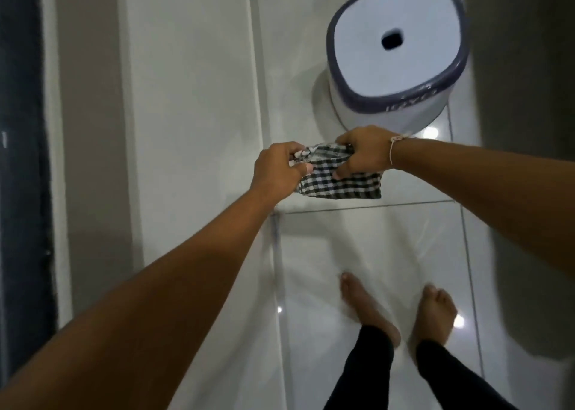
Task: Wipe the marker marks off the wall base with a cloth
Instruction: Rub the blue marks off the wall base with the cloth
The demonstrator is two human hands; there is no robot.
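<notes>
Both hands are holding a black-and-white checked cloth out in the air above the glossy tiled floor. The left hand is pinching its left end between thumb and curled fingers, and the right hand is bunching the top edge in a closed grip. A white stool is standing just beyond, beside the white wall, and two bare feet are showing below
</notes>
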